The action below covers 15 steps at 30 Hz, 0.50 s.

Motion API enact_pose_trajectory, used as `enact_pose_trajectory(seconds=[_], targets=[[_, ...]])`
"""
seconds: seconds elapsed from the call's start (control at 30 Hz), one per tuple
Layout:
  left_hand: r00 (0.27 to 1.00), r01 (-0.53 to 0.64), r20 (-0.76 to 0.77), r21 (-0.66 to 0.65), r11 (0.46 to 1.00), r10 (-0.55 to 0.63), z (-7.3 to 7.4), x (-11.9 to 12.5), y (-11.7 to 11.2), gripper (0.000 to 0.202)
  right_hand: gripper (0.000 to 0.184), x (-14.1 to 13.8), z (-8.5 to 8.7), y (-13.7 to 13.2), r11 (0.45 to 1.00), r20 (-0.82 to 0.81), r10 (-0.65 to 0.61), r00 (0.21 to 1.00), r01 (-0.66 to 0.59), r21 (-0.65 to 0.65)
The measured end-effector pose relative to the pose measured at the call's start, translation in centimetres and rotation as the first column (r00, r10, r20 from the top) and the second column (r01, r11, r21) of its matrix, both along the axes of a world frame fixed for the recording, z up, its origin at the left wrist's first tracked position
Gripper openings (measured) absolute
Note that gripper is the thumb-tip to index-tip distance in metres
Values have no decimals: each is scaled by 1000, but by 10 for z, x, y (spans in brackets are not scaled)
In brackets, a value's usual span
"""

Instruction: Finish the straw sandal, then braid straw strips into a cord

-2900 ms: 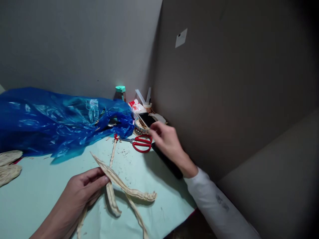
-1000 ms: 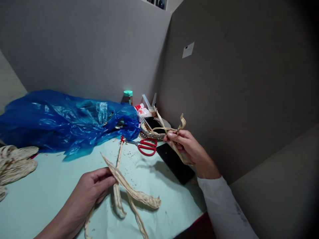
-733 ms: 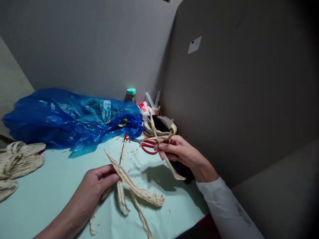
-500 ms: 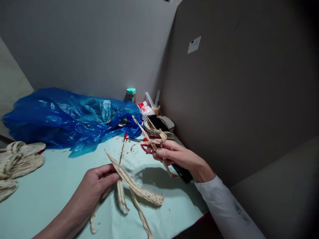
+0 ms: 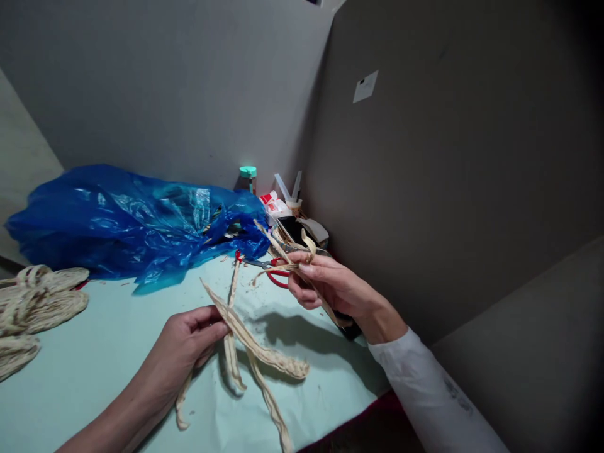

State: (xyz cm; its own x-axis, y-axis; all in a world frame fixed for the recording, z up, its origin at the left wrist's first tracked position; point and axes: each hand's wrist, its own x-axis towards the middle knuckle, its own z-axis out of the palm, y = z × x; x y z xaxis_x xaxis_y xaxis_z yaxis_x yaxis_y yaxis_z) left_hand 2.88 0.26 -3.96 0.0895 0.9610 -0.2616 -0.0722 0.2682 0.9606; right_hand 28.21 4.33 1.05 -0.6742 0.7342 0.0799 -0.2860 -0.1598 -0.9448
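Left hand (image 5: 195, 340) and right hand (image 5: 337, 286) pinch wrinkled, cream-coloured strips (image 5: 257, 347) with curling ends.

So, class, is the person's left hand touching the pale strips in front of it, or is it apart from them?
Touching: the head view shows the left hand pinching the pale strips where they cross, no gap between.

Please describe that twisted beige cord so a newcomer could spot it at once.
Start with the big crumpled blue plastic bag lying across the back of the pale green tabletop. In front of its right-hand end, a narrow twisted beige cord runs toward the person's bare left hand. Unlike the loose beige strips nearer the hand, its far end carries a bright red tie.
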Motion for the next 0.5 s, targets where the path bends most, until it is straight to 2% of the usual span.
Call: enact_pose_trajectory(seconds=[0.13, 0.27, 0.5], targets=[[996, -6, -85, 21, 1000, 8, -2, -1, 0, 27, 22, -1, 6, -4, 998, -51, -12, 999, 9, -60], [995, 11, -97, 36, 999, -7, -3, -2, 1, 29, 20, -2, 7, -6, 995, -61, -55, 997, 50, -88], [994, -9, -110, 25, 1000, 12, 1, 0, -1, 31, 24, -1, 4, 1, 964, 76, -261, 962, 264, -31]])
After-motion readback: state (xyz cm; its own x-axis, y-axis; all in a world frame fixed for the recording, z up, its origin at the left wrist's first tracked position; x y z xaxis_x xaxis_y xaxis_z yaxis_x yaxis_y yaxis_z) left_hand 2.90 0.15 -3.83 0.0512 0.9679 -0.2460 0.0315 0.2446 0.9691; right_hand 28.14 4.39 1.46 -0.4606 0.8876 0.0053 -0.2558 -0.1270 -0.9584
